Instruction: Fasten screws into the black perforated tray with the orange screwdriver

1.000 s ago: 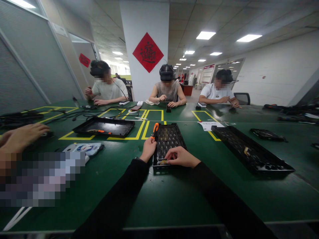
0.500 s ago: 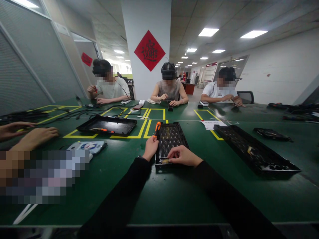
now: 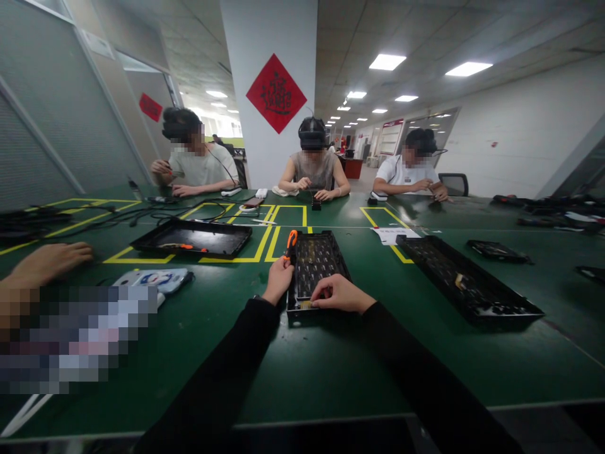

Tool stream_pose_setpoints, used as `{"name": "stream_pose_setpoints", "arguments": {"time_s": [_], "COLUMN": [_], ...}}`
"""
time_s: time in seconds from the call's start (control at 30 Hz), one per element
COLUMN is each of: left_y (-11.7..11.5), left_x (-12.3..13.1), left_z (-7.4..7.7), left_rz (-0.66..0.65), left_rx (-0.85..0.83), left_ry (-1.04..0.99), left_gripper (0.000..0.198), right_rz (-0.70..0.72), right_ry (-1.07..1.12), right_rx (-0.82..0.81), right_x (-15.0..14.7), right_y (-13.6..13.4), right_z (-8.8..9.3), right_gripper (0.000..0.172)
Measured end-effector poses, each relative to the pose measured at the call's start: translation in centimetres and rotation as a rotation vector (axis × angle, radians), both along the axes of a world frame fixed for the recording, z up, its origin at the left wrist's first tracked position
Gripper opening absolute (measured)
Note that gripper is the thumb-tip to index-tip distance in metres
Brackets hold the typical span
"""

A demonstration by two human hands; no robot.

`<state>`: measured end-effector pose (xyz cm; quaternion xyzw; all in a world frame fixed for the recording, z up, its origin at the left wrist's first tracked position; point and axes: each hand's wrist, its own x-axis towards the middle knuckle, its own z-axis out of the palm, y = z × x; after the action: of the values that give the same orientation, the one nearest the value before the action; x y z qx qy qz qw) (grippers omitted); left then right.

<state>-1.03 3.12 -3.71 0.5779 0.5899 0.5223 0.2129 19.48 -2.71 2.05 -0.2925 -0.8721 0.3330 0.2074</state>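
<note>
A black tray [image 3: 322,265] with rows of small metal-coloured parts lies in front of me. At its left edge my left hand [image 3: 278,277] is closed round an orange-and-black tool [image 3: 290,244], whose orange handle points away from me. My right hand [image 3: 338,293] rests over the tray's near right part, thumb and fingers pinched together at a small yellowish piece [image 3: 305,304] near the front wall. What exactly sits between those fingertips is too small to make out.
Another black tray [image 3: 189,238] lies left, a long one [image 3: 463,277] right. A blue-white pouch [image 3: 151,279] and a co-worker's hand [image 3: 54,260] are at left. Three people sit across the green table [image 3: 293,384]. Cables lie at the back left.
The whole view has shifted slightly, so most things appear further left. At the left edge, one of the co-worker's hands is out of view. My hands keep their places at the tray.
</note>
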Motion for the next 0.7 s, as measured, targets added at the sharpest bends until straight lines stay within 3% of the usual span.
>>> {"name": "stream_pose_setpoints", "arguments": {"time_s": [0.7], "left_y": [-0.51], "left_x": [0.29], "left_z": [0.59], "left_rz": [-0.004], "left_rx": [0.002], "left_ry": [-0.001], "left_gripper": [0.024], "right_rz": [-0.044], "right_ry": [-0.03], "right_rx": [-0.015], "right_x": [0.09], "right_y": [0.06], "right_z": [-0.29], "right_gripper": [0.028]}}
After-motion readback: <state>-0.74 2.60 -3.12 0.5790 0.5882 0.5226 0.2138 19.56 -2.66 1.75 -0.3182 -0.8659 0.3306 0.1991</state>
